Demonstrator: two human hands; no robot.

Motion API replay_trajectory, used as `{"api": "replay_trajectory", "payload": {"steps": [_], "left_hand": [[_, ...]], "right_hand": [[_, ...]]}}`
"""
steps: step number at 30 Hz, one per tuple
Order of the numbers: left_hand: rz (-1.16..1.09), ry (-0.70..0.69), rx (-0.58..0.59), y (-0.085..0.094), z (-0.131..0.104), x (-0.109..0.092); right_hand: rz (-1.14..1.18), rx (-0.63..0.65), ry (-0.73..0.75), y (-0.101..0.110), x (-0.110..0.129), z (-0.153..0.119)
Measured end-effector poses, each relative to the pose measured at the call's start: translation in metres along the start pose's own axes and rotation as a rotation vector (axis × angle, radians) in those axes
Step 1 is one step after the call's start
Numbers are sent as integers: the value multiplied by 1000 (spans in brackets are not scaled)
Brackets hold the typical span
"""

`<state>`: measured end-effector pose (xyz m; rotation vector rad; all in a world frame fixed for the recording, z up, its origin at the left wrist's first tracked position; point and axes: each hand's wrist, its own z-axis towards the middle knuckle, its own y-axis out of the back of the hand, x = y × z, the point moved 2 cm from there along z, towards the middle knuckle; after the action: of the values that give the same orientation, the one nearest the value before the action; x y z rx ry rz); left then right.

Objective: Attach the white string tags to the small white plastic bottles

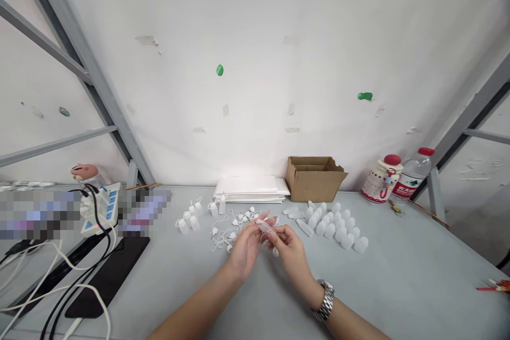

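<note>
Just beyond the middle of the desk, a small translucent plastic bottle (pixel 266 227) is held between my two hands, tilted. My left hand (pixel 244 249) has its fingers closed around the bottle's upper end, and part of the grip is hidden. At the lower end, my right hand (pixel 294 256) pinches the bottle between thumb and fingers. White caps with looped cords (pixel 233 236) lie scattered behind and beside my left hand. To the right, several uncapped translucent bottles (pixel 330 227) are grouped. Several capped bottles (pixel 190 220) stand at the left.
A stack of white envelopes or boards (pixel 249 191) and an open cardboard box (pixel 319 187) sit against the wall. Drink bottles (pixel 380 180) stand at the back right. A power strip (pixel 107 210), cables and a black phone-like slab (pixel 109 276) occupy the left.
</note>
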<state>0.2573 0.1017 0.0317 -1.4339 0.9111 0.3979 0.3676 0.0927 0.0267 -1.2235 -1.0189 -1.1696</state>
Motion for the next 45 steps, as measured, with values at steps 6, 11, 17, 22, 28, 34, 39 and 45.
{"api": "replay_trajectory", "payload": {"steps": [6, 11, 17, 22, 28, 34, 39, 45], "left_hand": [[-14, 9, -11, 0, 0, -1], [-44, 13, 5, -1, -1, -2], [-49, 40, -25, 1, 2, 4], [-86, 66, -44, 4, 4, 6], [-101, 76, -30, 9, 6, 9], [-112, 65, -12, 4, 3, 6], [-108, 59, -22, 0, 2, 3], [-103, 56, 2, 3, 3, 5]], "right_hand": [[-67, -31, 44, 1, -3, -5], [-58, -41, 29, 1, -3, -6], [85, -30, -97, -2, -3, -1], [208, -6, -200, -3, -5, 0], [310, 12, -245, -1, -8, -2], [443, 93, -334, 1, -10, -1], [535, 152, -444, 3, -10, 0], [656, 197, -505, 3, -8, 2]]}}
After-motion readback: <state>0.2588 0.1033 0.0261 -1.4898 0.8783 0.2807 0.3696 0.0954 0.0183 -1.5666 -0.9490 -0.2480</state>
